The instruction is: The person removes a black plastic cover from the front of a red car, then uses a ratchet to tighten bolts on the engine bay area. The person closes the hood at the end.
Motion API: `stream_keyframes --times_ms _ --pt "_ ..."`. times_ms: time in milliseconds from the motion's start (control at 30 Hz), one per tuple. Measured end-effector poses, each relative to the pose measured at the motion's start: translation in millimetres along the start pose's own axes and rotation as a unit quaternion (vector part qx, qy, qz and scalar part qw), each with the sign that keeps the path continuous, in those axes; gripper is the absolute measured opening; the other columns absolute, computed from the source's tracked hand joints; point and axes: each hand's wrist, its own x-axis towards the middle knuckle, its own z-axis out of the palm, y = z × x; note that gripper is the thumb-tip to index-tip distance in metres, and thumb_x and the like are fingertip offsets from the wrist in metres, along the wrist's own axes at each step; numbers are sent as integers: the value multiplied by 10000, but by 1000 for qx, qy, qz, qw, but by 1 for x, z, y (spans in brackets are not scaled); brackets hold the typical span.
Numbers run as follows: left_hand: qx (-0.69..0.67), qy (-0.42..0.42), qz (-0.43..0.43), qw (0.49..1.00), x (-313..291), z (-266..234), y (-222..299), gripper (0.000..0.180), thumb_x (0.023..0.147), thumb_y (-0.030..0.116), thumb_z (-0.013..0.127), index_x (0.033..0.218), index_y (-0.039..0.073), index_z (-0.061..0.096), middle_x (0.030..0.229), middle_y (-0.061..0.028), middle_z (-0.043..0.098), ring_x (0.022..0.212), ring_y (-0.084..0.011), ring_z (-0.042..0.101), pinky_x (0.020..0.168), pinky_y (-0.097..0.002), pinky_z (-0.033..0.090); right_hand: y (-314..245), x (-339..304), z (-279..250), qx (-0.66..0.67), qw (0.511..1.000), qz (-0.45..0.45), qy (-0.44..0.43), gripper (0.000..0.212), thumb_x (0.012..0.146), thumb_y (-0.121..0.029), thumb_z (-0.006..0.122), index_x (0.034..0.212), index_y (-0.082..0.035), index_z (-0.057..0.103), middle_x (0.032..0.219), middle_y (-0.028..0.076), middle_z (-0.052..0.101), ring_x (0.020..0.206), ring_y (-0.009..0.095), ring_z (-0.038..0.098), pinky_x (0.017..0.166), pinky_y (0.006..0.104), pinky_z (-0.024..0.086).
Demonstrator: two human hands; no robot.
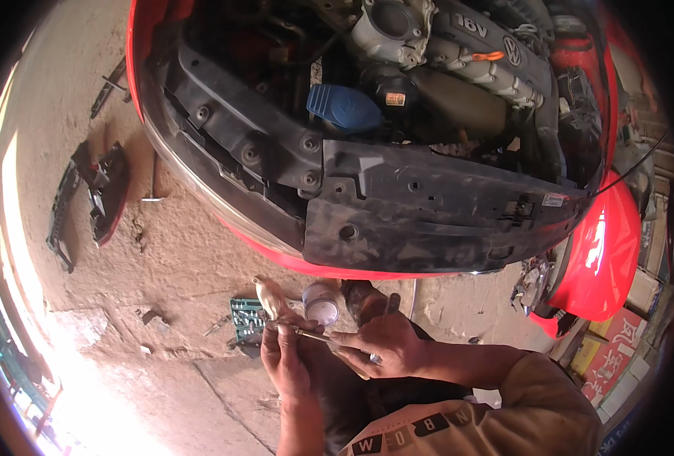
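I hold a slim metal rod-like tool (315, 335) crosswise in front of my lap, below the car's front end. My left hand (285, 361) pinches its left end between thumb and fingers; whether a small part sits at that tip I cannot make out. My right hand (386, 343) is closed around the other end, with the index finger stretched along the rod. A dark handle-like piece (392, 303) sticks up beside the right hand. Just beyond my hands are a green tool case (247, 315) with metal pieces in it and a round tin (321, 310).
Ahead stands a red car with its engine bay uncovered and a black plastic panel (428, 209) across its front. A red body panel (599, 251) and cartons (610, 353) are at right. A tail lamp (109, 194) and a hammer-like tool (153, 178) lie on the floor at left.
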Motion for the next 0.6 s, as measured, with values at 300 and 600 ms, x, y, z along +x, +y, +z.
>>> stream_keyframes --times_ms 300,600 --pt "-54 -144 -56 986 30 14 24 104 1031 122 601 1102 47 588 969 -147 715 901 -242 717 831 -396 594 -18 24 -3 14 996 65 63 320 749 12 795 1059 -42 738 638 59 608 485 193 576 472 331 445" --pt "260 -222 14 940 97 36 63 273 1069 183 555 1227 -38 572 999 -77 686 939 -121 656 826 -286 552 -37 90 -7 85 929 324 158 173 926 -58 706 1080 1 755 841 40 734 646 40 595 561 215 445"
